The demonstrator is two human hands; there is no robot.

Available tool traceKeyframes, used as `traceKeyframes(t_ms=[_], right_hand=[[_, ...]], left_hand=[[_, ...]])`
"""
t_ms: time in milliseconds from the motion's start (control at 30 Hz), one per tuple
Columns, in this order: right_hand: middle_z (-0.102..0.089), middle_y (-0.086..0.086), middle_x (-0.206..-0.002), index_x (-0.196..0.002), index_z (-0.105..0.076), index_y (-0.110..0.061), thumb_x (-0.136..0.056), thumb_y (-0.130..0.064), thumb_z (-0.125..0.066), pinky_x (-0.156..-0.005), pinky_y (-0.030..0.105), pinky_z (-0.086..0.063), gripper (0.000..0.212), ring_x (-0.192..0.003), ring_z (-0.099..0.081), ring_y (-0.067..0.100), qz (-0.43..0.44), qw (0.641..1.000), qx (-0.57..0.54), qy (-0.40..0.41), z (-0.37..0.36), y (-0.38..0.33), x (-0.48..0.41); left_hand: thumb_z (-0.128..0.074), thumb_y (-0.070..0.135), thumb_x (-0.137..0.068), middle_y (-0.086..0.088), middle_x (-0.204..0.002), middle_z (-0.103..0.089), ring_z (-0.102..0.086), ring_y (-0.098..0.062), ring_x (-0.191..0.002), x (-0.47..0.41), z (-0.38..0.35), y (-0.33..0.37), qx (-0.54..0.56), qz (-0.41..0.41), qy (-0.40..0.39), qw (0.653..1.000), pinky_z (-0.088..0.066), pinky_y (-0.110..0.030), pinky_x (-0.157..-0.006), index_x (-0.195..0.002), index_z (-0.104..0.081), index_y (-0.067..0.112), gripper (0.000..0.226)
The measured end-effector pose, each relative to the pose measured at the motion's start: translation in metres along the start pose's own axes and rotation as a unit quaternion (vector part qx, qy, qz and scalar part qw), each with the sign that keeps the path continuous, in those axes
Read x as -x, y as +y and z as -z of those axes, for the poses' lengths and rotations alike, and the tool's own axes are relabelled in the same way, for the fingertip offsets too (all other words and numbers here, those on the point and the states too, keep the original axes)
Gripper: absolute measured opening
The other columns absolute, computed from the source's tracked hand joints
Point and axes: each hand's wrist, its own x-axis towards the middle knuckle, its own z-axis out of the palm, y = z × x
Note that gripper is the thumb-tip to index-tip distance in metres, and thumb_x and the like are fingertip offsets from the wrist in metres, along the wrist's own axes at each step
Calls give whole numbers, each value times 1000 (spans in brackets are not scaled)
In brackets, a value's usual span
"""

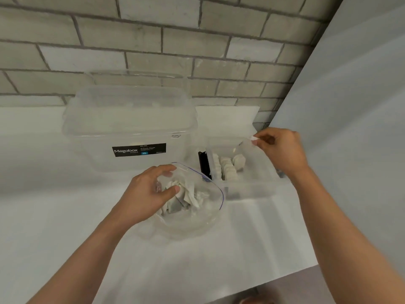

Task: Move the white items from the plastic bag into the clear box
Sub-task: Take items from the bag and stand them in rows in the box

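Observation:
A clear zip plastic bag (206,216) lies open on the white counter, holding several crumpled white items (192,194). My left hand (149,194) grips the bag's near-left rim, thumb inside the opening. To the right stands a small clear box (252,189) with several white items (228,167) lined up inside. Above that box my right hand (282,150) pinches a small white item (255,138) between fingertips.
A large clear lidded Megabox storage tub (131,128) stands behind the bag against the grey brick wall. A pale cabinet side (350,106) rises at the right. The counter's front edge (285,281) runs at lower right.

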Motion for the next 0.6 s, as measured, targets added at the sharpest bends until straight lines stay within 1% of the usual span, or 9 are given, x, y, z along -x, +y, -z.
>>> traceKeyframes(t_ms=[100,167,267,333,400,467,500,600], right_hand=[[-77,1,-91,-98,-80,-16,-88,-20,-76,-81,22,-50,11,-86,-69,18,-19,997,50,-50,-15,28,-23],[-76,2,-92,-99,-79,-15,-88,-18,-76,-82,25,-51,12,-90,-68,20,-23,992,76,-102,-28,41,-33],[-72,-1,-89,-95,-78,-18,-84,-19,-79,-79,26,-52,11,-92,-67,20,-49,973,111,-195,-53,60,-44],[-74,0,-95,-93,-77,-20,-81,-21,-81,-83,29,-54,13,-96,-67,21,-48,958,143,-243,-70,69,-47],[-73,0,-99,-93,-76,-22,-80,-23,-81,-85,31,-54,14,-100,-64,21,-46,950,163,-261,-82,76,-50],[-68,-4,-96,-97,-75,-20,-82,-22,-80,-84,29,-52,16,-101,-62,21,-45,948,170,-265,-90,79,-52],[-67,-3,-95,-98,-75,-18,-83,-22,-80,-83,28,-52,16,-101,-63,21,-44,947,177,-265,-93,80,-53],[-72,2,-104,-98,-73,-19,-83,-24,-79,-84,32,-54,17,-99,-64,24,-43,946,195,-255,-100,83,-55]], left_hand=[[-75,39,-84,21,-112,-64,-56,-7,-78,1,-3,1,5,19,14,1000,-41,-6,-70,-123,-59,42,42],[-75,39,-84,21,-111,-64,-56,-8,-77,1,-4,2,3,27,24,999,-42,-9,-71,-123,-59,42,42],[-75,38,-84,21,-110,-64,-55,-9,-75,1,-4,3,-2,37,38,999,-43,-12,-71,-123,-58,42,43],[-76,37,-83,20,-110,-64,-56,-10,-74,1,-3,3,2,48,46,998,-43,-12,-70,-122,-59,43,42],[-76,37,-83,20,-111,-64,-56,-10,-74,1,-2,3,2,57,51,997,-43,-10,-70,-121,-58,45,42],[-75,38,-84,21,-110,-64,-56,-9,-75,2,-1,4,-4,61,56,997,-43,-11,-71,-121,-58,45,41],[-75,38,-84,21,-110,-64,-56,-9,-75,2,-1,4,-6,62,58,996,-43,-12,-71,-121,-59,44,41],[-75,37,-83,21,-109,-65,-56,-10,-73,3,-1,4,-9,66,64,996,-44,-13,-71,-121,-59,43,41]])
